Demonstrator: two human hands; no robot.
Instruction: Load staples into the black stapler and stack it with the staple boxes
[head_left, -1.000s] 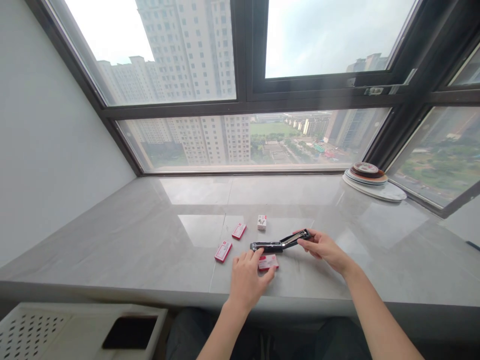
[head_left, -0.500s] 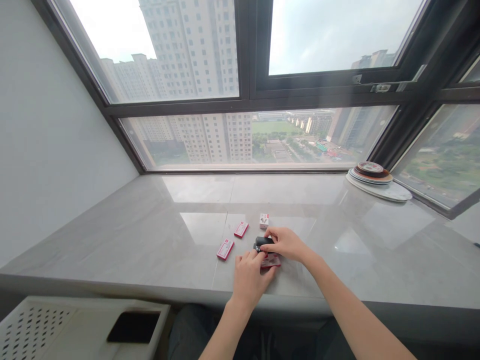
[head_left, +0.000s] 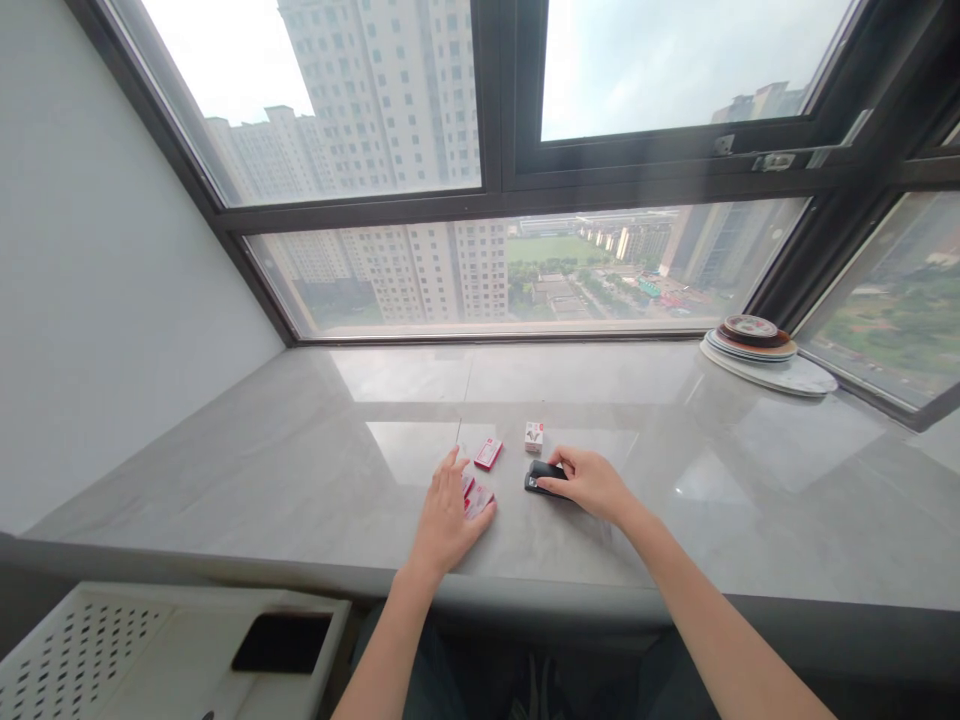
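Observation:
My right hand [head_left: 592, 482] is closed around a black stapler [head_left: 541, 475], thumb along its near side and fingers on its top. The stapler lies low over the grey stone sill, its front end pointing left. My left hand [head_left: 442, 520] curves around a red-and-white box [head_left: 480, 498], the thumb against its right edge. A second red-and-white box [head_left: 468, 484] shows partly beside my left fingers. Just beyond them lies another red-and-white box [head_left: 488, 454]. A small white staple box [head_left: 533, 436] stands behind the stapler.
A stack of plates [head_left: 754, 345] sits at the right corner by the window frame [head_left: 495, 190]. Below the sill's front edge, at left, a white perforated surface [head_left: 187, 640] holds a black phone-like rectangle [head_left: 282, 643].
My left hand has moved left, bringing the red-and-white box from under the stapler to the other box. The stapler stays in my right hand, slightly farther right.

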